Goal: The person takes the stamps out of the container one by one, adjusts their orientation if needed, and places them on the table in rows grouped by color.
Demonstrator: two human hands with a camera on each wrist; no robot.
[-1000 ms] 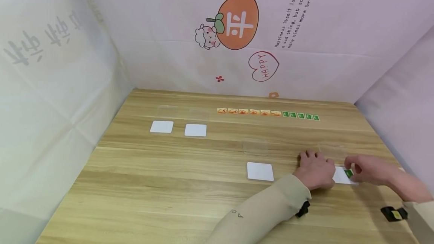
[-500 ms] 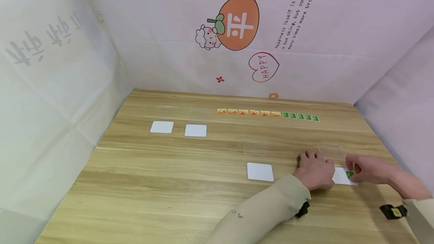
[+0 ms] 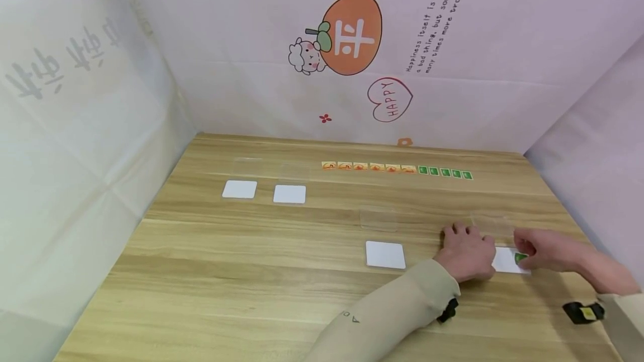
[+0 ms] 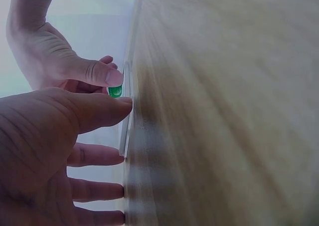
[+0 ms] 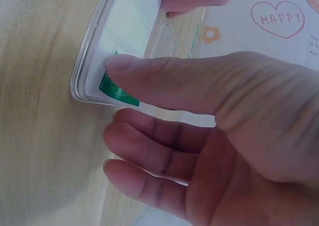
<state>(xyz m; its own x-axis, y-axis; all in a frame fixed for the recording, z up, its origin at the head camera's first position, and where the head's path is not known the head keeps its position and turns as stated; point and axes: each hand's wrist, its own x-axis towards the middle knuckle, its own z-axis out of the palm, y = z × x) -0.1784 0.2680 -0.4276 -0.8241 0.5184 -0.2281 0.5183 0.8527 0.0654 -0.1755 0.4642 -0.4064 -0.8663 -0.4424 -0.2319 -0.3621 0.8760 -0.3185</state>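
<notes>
At the right of the table a flat white case (image 3: 505, 260) with clear layered edges lies between the two hands. My left hand (image 3: 465, 253) holds its left end, thumb at the near edge and index fingertip at the far corner; the other fingertips rest on the wood. At the case's right end my right hand (image 3: 548, 250) pinches a small green sticker (image 5: 119, 91), thumb tip laid over it against the white face. In the left wrist view the sticker (image 4: 115, 91) shows bent below that thumb. The right index finger is mostly hidden behind the thumb.
Other white cases (image 3: 385, 255) lie to the left, with clear plastic lids (image 3: 379, 219) behind them. Toward the back runs a row of orange stickers (image 3: 375, 166) and green stickers (image 3: 445, 172). A printed cloth (image 3: 282, 94) walls the table's back and sides.
Both hands keep their places at the white case. The green sticker has shifted slightly right under the right fingers and shows more bent than a second ago.
</notes>
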